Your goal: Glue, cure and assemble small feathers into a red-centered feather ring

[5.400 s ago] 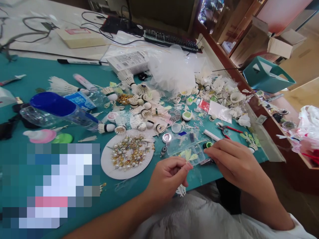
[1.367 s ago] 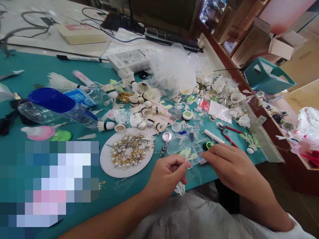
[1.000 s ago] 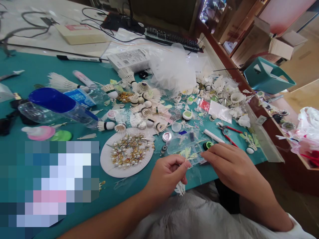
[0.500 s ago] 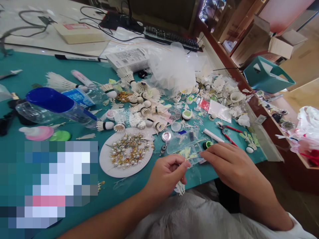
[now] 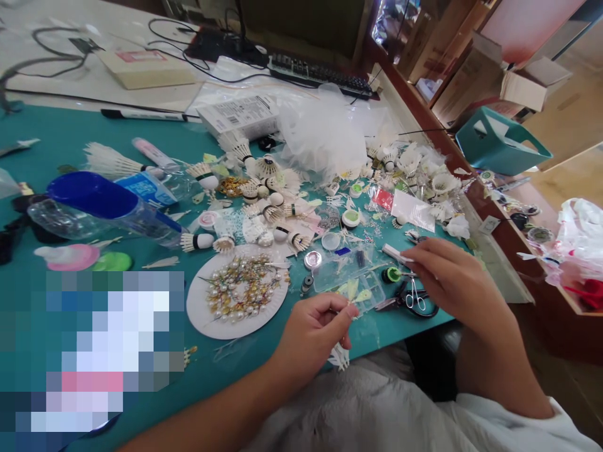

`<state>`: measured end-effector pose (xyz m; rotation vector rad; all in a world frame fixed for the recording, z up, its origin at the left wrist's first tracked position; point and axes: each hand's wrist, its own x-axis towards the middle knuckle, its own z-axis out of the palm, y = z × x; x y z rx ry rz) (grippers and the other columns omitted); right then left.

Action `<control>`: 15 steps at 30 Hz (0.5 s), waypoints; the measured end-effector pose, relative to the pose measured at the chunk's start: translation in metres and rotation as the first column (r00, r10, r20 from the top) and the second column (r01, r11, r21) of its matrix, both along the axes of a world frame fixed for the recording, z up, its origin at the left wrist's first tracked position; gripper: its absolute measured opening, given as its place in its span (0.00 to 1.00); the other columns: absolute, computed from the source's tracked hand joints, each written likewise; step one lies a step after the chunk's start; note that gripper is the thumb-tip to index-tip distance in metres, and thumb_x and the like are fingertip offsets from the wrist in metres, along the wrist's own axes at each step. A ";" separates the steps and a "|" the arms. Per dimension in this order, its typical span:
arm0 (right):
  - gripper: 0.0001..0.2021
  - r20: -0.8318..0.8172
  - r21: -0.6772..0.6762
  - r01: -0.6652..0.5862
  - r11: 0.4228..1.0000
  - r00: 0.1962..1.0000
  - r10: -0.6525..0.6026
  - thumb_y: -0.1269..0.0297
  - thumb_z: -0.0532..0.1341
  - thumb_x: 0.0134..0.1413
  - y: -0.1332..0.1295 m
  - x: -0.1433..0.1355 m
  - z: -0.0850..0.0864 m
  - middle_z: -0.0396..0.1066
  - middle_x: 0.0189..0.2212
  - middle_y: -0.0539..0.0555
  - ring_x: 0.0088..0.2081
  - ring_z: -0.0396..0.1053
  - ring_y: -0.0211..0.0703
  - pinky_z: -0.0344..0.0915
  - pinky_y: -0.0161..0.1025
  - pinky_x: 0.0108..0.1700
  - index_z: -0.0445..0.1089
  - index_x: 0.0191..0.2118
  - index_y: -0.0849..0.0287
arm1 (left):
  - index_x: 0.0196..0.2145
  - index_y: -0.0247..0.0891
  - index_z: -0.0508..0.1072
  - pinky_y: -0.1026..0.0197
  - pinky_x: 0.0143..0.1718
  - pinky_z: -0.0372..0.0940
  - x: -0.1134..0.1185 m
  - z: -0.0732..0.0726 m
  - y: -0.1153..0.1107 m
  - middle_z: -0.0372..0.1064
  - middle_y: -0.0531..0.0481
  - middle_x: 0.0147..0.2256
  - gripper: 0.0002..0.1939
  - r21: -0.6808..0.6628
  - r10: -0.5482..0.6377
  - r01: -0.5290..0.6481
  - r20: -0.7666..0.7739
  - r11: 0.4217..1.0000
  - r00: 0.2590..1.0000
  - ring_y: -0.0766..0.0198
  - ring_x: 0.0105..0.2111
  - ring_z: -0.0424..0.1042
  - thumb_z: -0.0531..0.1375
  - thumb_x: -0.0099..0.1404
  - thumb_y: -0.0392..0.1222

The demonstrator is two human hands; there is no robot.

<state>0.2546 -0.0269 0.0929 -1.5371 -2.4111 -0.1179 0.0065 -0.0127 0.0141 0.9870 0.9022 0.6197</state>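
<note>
My left hand (image 5: 323,326) is closed, thumb and fingers pinching a small spray of pale green feather pieces (image 5: 352,292). Its green tips fan out above the fingertips. Below the hand, some white feather pieces (image 5: 339,356) show against the lap. To the right, my right hand (image 5: 445,276) hovers with curled fingers close together; whatever they hold is hidden. Its fingertips are by the end of a white stick (image 5: 396,253), and whether they touch it I cannot tell. Nearby are a small green-topped jar (image 5: 392,274), scissors with black handles (image 5: 404,301) and small silver scissors (image 5: 415,296).
A white plate (image 5: 195,314) carries pearl and gold bead sprays. Many shuttlecocks (image 5: 200,242) lie across the green mat, near a clear compartment box (image 5: 325,281). A blue scoop (image 5: 92,193) is on the left, a keyboard (image 5: 325,74) behind. A teal basket (image 5: 504,141) stands right.
My right hand has moved right and slightly up, away from my left hand, uncovering the green-topped jar and both scissors. My left hand keeps its pinch on the feather spray.
</note>
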 end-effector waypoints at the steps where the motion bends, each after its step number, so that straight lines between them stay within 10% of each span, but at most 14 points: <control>1: 0.11 0.018 0.010 0.063 0.998 0.998 -0.063 0.71 0.55 0.68 0.005 0.008 -0.003 0.76 0.40 0.57 0.40 0.75 0.45 0.69 0.40 0.41 0.73 0.49 0.59 | 0.24 0.37 0.75 0.65 0.23 0.63 0.000 0.000 0.000 0.68 0.55 0.18 0.14 0.003 0.000 0.000 -0.001 1.000 1.000 0.67 0.18 0.70 0.65 0.59 0.50; 6: 0.12 0.163 -0.048 0.352 0.935 0.926 -0.340 0.67 0.55 0.67 0.028 0.033 -0.020 0.77 0.42 0.58 0.43 0.75 0.49 0.67 0.40 0.39 0.76 0.46 0.58 | 0.24 0.38 0.75 0.63 0.24 0.64 0.000 0.000 0.000 0.66 0.55 0.15 0.14 0.019 -0.003 0.003 0.001 1.000 1.000 0.63 0.20 0.71 0.64 0.59 0.51; 15: 0.13 0.331 -0.247 0.442 0.862 0.875 -0.354 0.69 0.54 0.66 0.049 0.033 -0.046 0.77 0.44 0.58 0.45 0.74 0.49 0.61 0.39 0.37 0.77 0.46 0.58 | 0.24 0.38 0.75 0.63 0.23 0.65 0.000 0.000 0.000 0.67 0.54 0.15 0.14 0.014 -0.006 0.006 0.000 1.000 1.000 0.61 0.20 0.73 0.64 0.59 0.52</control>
